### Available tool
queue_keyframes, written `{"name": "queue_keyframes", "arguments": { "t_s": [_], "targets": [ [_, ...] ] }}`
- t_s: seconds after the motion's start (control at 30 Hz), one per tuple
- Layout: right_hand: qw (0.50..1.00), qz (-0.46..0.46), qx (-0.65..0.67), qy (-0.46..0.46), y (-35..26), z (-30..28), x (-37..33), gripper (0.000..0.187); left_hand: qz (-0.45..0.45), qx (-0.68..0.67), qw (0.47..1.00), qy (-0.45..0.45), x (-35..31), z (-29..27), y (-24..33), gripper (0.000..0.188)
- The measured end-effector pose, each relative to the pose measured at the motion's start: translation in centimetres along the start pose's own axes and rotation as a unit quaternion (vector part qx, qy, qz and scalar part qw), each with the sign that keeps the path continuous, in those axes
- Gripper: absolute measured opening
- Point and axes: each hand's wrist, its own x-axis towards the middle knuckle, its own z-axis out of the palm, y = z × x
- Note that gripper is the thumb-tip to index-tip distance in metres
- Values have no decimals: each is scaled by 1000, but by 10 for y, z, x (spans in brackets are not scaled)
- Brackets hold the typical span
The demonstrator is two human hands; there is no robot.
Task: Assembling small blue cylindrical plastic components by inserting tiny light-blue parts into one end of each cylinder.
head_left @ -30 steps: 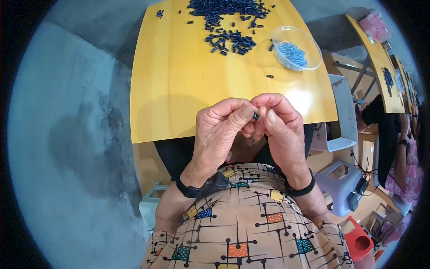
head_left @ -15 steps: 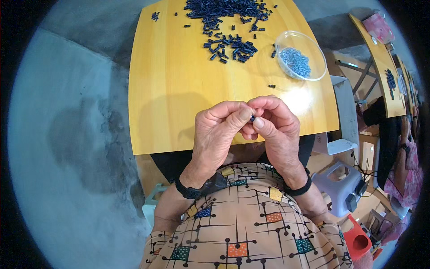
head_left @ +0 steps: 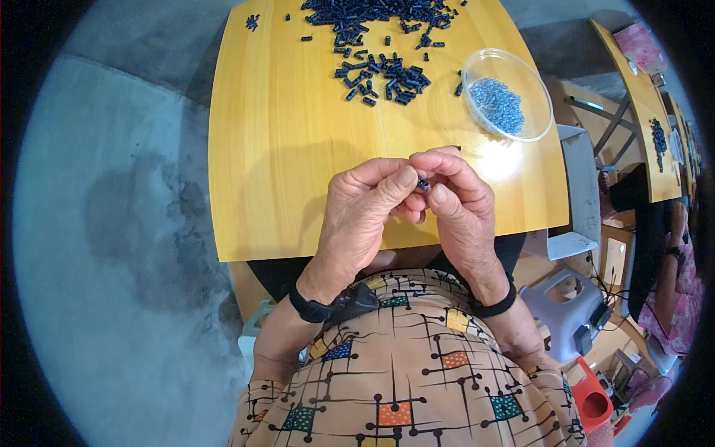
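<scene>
Close to the table's near edge, my left hand [head_left: 356, 208] and my right hand [head_left: 468, 212] meet at their fingertips. Between them is a small black cylindrical piece [head_left: 423, 184], partly covered by fingers. My left thumb and index finger pinch it, while the thumb and fingers of my right hand close around its other side. Whether a second tiny part is in the pinch I cannot see. Farther out on the table lies a loose group of similar black pieces [head_left: 383, 78]. A round clear tub [head_left: 547, 119] of small silvery-blue parts [head_left: 497, 106] stands beyond my right hand.
A larger heap of black pieces [head_left: 372, 11] covers the far side of the yellow wooden table [head_left: 268, 149]. A few pieces [head_left: 253, 22] sit at its far left. To the right are a white box [head_left: 585, 179], a lilac stool [head_left: 566, 305], a red stool [head_left: 592, 395] and another person's arm [head_left: 663, 287].
The black piece shows more now between my fingertips, as my right thumb has shifted slightly off it. Both hands stay together in nearly the same place; the view has moved a little.
</scene>
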Motion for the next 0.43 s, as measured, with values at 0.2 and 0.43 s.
{"name": "queue_keyframes", "arguments": {
  "t_s": [0.2, 0.43],
  "targets": [
    [999, -7, -44, -13, 0, -5, 4, 26, 4, 58, 998, 18, 2, 2, 7, 19],
    [991, -31, -129, -35, 1, -5, 7, 27, 19, 88, 995, 41, 0, -1, 8, 18]
  ]
}}
